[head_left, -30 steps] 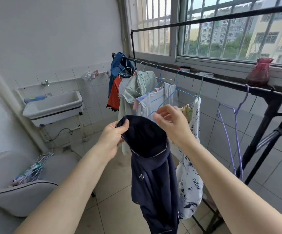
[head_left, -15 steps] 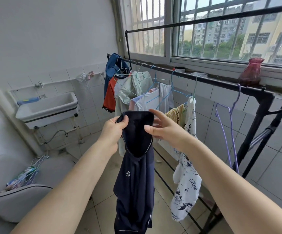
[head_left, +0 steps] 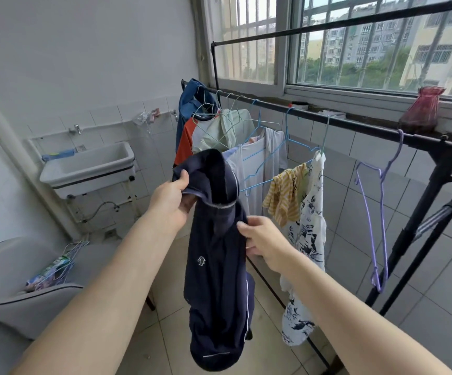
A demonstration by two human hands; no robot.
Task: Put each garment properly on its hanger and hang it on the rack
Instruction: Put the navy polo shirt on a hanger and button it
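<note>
A dark navy garment (head_left: 216, 266) with a small white logo hangs in front of me. My left hand (head_left: 170, 204) grips its upper edge near the collar. My right hand (head_left: 262, 239) holds its right side lower down, fingers curled into the fabric. Behind it runs the black rack rail (head_left: 354, 123), carrying several hung garments: blue, orange, pale green, light grey (head_left: 262, 158), yellow striped (head_left: 287, 196) and a white patterned one (head_left: 311, 217). An empty purple hanger (head_left: 376, 207) hangs near the rail's right end. No hanger is visible inside the navy garment.
A grey chair (head_left: 16, 299) at lower left holds spare wire hangers (head_left: 57, 266). A white wall sink (head_left: 89, 166) is at the left. A red vase (head_left: 422, 109) stands on the windowsill. The rack's lower bar (head_left: 287, 301) crosses the tiled floor.
My right hand has dropped from the garment's top down to its right side. My left hand keeps hold of the upper edge, and the view has swung slightly left.
</note>
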